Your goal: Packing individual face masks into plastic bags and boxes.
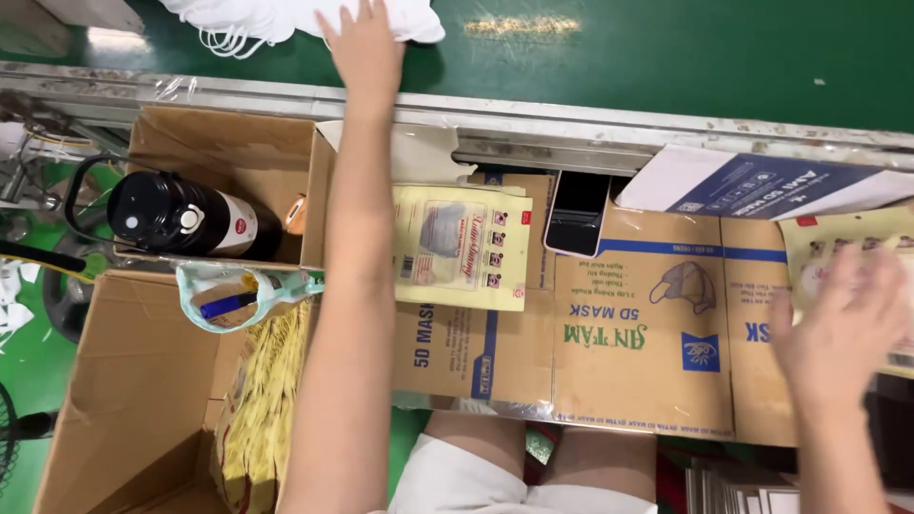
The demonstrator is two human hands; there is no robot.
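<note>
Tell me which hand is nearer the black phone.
Left. The left hand reaches past the black phone onto the white masks; the right hand rests farther off on a yellow packet.

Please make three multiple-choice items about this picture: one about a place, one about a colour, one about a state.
1. Where is the left hand?
A. on the white masks on the green belt
B. inside the cardboard box
C. on the phone

2. What colour is the flask in the box?
A. red
B. black
C. blue

3. How is the right hand?
A. closed in a fist
B. holding a pen
C. open, fingers spread over a yellow packet

Answers:
1 A: the hand lies on the white masks on the green belt.
2 B: the flask body is black.
3 C: the blurred hand is open over the yellow packet at the right edge.
</note>
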